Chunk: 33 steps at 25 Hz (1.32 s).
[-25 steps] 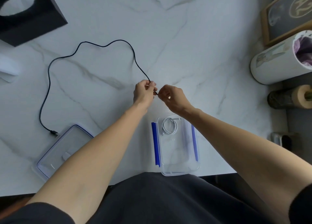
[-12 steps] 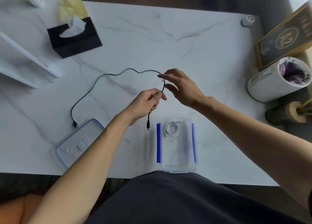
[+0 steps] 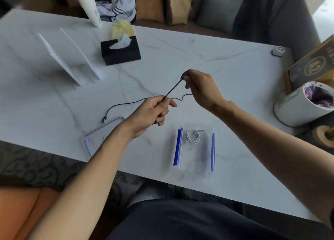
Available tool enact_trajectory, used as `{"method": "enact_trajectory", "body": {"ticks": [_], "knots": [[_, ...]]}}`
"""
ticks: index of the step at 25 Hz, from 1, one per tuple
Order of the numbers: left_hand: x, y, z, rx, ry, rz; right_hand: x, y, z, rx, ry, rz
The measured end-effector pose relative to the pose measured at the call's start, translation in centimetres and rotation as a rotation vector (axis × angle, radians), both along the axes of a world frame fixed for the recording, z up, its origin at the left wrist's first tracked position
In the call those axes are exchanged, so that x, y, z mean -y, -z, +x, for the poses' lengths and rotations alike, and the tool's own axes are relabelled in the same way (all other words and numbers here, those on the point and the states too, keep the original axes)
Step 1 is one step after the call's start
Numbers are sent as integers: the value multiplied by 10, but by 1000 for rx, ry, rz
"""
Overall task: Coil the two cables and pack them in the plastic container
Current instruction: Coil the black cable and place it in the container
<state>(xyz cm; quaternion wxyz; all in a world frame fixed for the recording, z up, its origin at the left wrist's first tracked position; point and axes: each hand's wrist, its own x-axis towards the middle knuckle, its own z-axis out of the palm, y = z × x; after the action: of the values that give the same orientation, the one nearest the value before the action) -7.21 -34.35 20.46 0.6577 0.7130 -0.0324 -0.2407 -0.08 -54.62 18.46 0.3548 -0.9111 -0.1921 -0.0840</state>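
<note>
Both hands are up over the marble table [image 3: 226,73]: left hand [image 3: 151,113] and right hand [image 3: 200,89] each pinch the black cable [image 3: 173,89], taut between them, its tail trailing on the tabletop. The white cable [image 3: 193,135] lies coiled inside the open plastic container [image 3: 195,169], with the lid [image 3: 97,138] lying to its left.

A cable [image 3: 130,103] runs from the right hand [image 3: 200,87] down to the left hand [image 3: 151,113], then trails left of it on the table [image 3: 235,73]. A container [image 3: 195,151] lies nearer the person than both hands, with a coiled cable [image 3: 193,135] in it. A lid [image 3: 101,134] lies under the left wrist. A tissue box [image 3: 120,50] stands beyond the left hand.
</note>
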Motion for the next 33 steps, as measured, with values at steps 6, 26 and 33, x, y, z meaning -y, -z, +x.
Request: {"method": "enact_trajectory", "body": {"ticks": [6, 26, 33], "knots": [[-23, -29, -16, -6, 128, -252, -37, -21, -8, -30, 86, 54], [-123, -47, 70, 48, 213, -342, -110, -106, -31, -14, -194, 71], [-99, -65, 48, -62, 571, -530, -121, -124, -6, -3, -138, 277]]}}
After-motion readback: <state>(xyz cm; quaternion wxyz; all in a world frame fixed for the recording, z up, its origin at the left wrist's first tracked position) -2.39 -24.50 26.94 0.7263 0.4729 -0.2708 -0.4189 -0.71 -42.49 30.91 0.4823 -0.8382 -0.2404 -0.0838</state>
